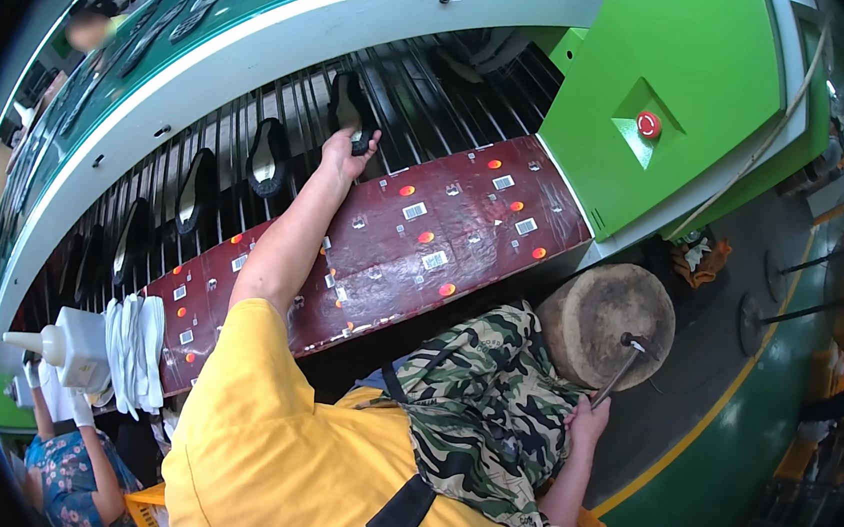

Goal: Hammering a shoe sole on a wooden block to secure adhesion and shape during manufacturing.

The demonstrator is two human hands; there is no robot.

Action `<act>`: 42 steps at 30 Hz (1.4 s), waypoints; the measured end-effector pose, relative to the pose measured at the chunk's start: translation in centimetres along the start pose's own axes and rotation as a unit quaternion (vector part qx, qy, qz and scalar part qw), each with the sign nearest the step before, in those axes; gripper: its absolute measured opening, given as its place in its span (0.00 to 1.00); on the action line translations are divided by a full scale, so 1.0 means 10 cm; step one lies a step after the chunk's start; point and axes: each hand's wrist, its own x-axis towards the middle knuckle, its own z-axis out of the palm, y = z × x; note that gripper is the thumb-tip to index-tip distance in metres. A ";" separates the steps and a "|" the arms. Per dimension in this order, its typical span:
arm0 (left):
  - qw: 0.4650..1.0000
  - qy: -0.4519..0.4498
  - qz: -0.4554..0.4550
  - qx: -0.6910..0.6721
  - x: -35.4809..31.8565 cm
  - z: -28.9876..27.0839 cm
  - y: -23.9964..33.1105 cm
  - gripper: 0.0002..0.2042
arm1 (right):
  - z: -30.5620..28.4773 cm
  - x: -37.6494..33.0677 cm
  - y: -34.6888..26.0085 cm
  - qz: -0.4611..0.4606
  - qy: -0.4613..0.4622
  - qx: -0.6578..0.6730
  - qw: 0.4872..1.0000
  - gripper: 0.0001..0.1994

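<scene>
My left hand (349, 154) reaches out over a roller conveyor (408, 102). Its fingers are closed round the near end of a dark shoe (348, 98) lying on the rollers. To the left on the same conveyor lie more dark shoes with pale insides, one shoe (268, 157) closest and another shoe (196, 191) beyond it. Down at my right side, my right hand (588, 424) grips the handle of a hammer (619, 373). The hammer's head rests against the top of a round, worn block (593, 319).
A ledge covered in dark red printed sheet (373, 249) fronts the conveyor. At its left end are white gloves (133, 349) and a white squeeze bottle (83, 349). A green machine housing (698, 97) with a red button (648, 125) stands right. Another person (78, 469) works at lower left.
</scene>
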 end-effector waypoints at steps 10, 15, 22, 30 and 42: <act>0.972 -0.181 -0.085 0.123 -0.64 0.89 -0.97 0.32 | 0.11 -0.02 0.03 0.005 0.020 0.040 0.999 0.11; 0.986 -0.117 -0.058 0.107 0.11 1.61 -1.20 0.31 | 0.09 -0.08 0.01 0.014 0.030 0.040 0.999 0.11; 0.991 -0.125 -0.041 0.018 1.29 1.95 -1.53 0.17 | 0.11 -0.12 0.07 0.003 0.075 -0.037 0.996 0.11; 0.983 -0.138 -0.118 0.020 1.06 1.41 -1.00 0.12 | 0.06 -0.16 -0.21 0.004 0.060 -0.037 0.998 0.14; 0.831 -0.385 -0.162 0.368 -2.82 0.74 -0.67 0.26 | 0.03 -0.28 -0.18 -0.029 0.072 0.069 0.995 0.10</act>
